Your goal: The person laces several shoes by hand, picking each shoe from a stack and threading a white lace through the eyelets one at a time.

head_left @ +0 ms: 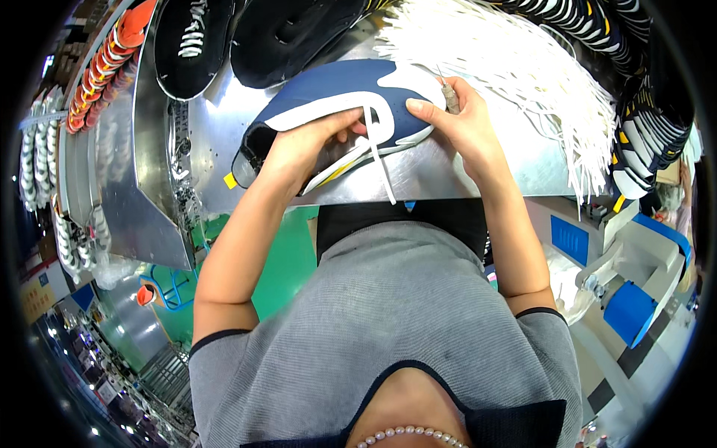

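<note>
A navy and white shoe upper (332, 84) lies across the metal bench in front of me, toe toward the right. My left hand (314, 140) reaches into its opening and grips it near the white eyelet edge, with some fingertips hidden inside. A white shoelace (379, 160) comes out at that edge and hangs down over the bench's near side. My right hand (467, 123) is closed around a thin-needled awl-like tool (449, 97) with a wrapped, brownish handle. The right thumb presses on the navy toe area.
Loose white laces (508, 67) are heaped on the bench at the far right. Black shoe uppers (193, 56) lie at the far left. Stacked uppers (642, 142) line the right edge, and orange-edged ones (104, 71) the left. A grey and blue machine (631, 299) stands at lower right.
</note>
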The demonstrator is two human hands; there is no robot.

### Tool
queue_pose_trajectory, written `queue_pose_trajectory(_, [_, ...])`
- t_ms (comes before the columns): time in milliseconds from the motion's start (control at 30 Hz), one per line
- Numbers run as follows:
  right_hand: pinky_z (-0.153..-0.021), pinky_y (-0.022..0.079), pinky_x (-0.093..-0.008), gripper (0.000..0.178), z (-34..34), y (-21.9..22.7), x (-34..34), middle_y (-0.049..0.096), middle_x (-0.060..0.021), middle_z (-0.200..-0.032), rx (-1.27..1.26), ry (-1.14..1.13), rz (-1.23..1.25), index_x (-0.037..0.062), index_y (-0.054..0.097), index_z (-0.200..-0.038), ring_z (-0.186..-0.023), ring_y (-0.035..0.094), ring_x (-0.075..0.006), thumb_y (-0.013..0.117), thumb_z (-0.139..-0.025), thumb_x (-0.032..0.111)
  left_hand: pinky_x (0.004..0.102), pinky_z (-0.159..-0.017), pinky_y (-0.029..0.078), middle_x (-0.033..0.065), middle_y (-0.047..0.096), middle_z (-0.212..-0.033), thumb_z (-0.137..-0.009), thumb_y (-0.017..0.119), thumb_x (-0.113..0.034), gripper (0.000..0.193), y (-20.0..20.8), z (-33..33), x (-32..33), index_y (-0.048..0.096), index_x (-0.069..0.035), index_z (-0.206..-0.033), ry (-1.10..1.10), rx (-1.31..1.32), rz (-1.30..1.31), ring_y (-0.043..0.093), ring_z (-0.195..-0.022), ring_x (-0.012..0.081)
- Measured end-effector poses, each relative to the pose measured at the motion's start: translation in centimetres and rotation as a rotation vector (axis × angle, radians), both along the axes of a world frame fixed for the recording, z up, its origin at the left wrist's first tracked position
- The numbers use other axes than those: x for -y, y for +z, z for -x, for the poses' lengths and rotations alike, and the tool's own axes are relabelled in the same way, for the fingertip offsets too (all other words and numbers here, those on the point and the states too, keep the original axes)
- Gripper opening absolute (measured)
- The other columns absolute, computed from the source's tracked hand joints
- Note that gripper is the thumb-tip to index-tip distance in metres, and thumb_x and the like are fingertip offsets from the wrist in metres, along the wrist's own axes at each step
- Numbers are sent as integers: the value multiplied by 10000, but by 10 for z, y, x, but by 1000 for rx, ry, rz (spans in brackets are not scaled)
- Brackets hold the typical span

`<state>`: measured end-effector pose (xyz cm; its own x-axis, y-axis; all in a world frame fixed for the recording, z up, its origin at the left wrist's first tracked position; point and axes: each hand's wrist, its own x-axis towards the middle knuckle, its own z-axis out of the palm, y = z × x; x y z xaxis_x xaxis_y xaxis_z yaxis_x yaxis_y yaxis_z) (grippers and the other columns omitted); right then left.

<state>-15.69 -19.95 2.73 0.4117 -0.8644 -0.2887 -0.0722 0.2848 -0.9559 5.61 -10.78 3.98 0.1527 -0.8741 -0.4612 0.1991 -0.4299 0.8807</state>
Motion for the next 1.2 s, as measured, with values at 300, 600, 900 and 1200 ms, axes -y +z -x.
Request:
queue_pose_trajectory(300, [-784, 514, -243, 471, -1, 4, -5, 670, -79, -998, -13, -45, 37, -43, 568, -1165, -867, 628, -113, 815, -824, 168, 350, -855, 511, 105, 723, -1003, -921, 690, -238, 302, -7, -16, 1, 680, -4, -1112, -225, 708, 230, 677, -967, 243])
queue_pose_trajectory(600, [-696, 457, -190, 312, 17, -9, -3, 662, 1, -927, 169, -285, 245, 22, 644, -1152, -790, 564, -49, 748, -883, 142, 406, -644, 511, 123, 687, -860, -861, 695, -116, 173, 15, 19, -21, 653, -42, -1012, -201, 1190, 553, 659, -725, 339])
queue_pose_trajectory(900, [-592, 423, -241, 179, 8, 4, -51, 637, 15, -767, 60, 350, 29, 10, 700, -915, -675, 514, -47, 724, -910, 188, 323, -718, 529, 139, 702, -911, -863, 725, -82, 228, 46, 21, -10, 668, -10, -1072, -155, 1259, 715, 704, -787, 261])
queue_pose_trajectory(1200, [-584, 433, -328, 179, 121, -9, -110, 591, -89, -708, -299, 520, 313, -1, 659, -842, -611, 563, -221, 765, -814, 142, 186, -674, 479, 0, 682, -920, -896, 706, -87, 217, 83, -6, 6, 673, -5, -1094, -140, 1097, 709, 601, -780, 48])
